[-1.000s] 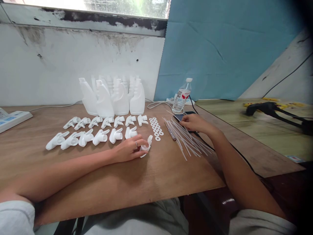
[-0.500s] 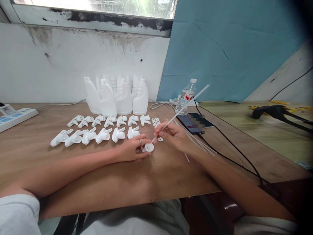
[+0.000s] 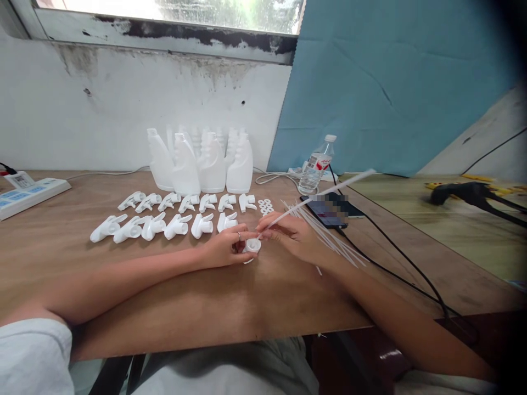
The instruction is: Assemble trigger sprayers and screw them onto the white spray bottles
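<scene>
My left hand (image 3: 228, 247), a ring on one finger, is closed around a white spray trigger head (image 3: 252, 246), whose round cap opening faces up toward me. Pinched in my right hand (image 3: 290, 233) is a thin white dip tube (image 3: 317, 198), slanting up to the right. Its lower end is at the cap opening; whether it sits inside I cannot tell. More loose tubes (image 3: 340, 247) lie under and beside my right wrist. Beyond my fingers is a cluster of small white washers (image 3: 265, 206). Two rows of trigger heads (image 3: 178, 226) lie left of them.
White spray bottles (image 3: 213, 164) stand grouped by the wall. Behind my right hand are a water bottle (image 3: 317, 164) and a phone (image 3: 327, 212), with a black cable (image 3: 399, 271) running toward the table's right edge. A power strip (image 3: 35, 196) lies far left.
The upper end of the dip tube has swung down and right, so it slants lower. The trigger head is tipped differently. A single washer seen beside my right hand is no longer visible.
</scene>
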Action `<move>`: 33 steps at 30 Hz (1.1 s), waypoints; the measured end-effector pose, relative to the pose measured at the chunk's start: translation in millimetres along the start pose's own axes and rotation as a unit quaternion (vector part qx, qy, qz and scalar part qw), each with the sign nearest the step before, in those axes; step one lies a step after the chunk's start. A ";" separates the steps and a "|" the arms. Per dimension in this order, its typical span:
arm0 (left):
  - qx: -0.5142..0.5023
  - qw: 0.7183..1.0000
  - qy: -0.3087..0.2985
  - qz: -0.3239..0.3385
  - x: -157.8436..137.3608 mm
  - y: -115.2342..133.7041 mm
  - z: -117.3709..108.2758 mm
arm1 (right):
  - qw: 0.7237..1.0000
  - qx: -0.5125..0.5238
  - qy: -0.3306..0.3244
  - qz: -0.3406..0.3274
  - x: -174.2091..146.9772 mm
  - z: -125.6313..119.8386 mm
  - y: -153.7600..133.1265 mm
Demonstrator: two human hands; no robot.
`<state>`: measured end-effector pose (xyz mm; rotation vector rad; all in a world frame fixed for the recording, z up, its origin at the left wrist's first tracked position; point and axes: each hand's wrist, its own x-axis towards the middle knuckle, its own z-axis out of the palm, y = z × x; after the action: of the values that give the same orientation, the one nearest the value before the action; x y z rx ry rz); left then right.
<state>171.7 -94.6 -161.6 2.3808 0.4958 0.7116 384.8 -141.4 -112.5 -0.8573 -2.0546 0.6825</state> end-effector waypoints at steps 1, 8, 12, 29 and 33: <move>0.000 1.000 0.001 0.000 0.3 -0.2 0.1 | 1.000 -0.020 -0.003 -0.010 0.7 1.9 1.8; -0.043 0.999 -0.001 -0.020 0.8 -2.2 -1.1 | 0.998 -0.056 -0.014 -0.025 -0.6 16.4 12.5; -0.053 0.998 0.003 -0.019 -0.1 -2.6 -2.3 | 0.998 -0.060 -0.017 0.002 0.9 18.4 11.1; -0.299 0.941 0.123 -0.100 2.9 17.4 -21.5 | 0.962 0.147 0.189 0.133 9.1 9.5 17.3; -0.274 0.949 0.155 -0.021 16.1 27.5 -40.1 | 0.921 0.341 0.048 0.184 20.3 7.7 -0.4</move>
<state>165.3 -89.7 -111.0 1.7443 0.4076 1.0572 369.1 -127.6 -107.1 -0.8309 -1.4055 1.4233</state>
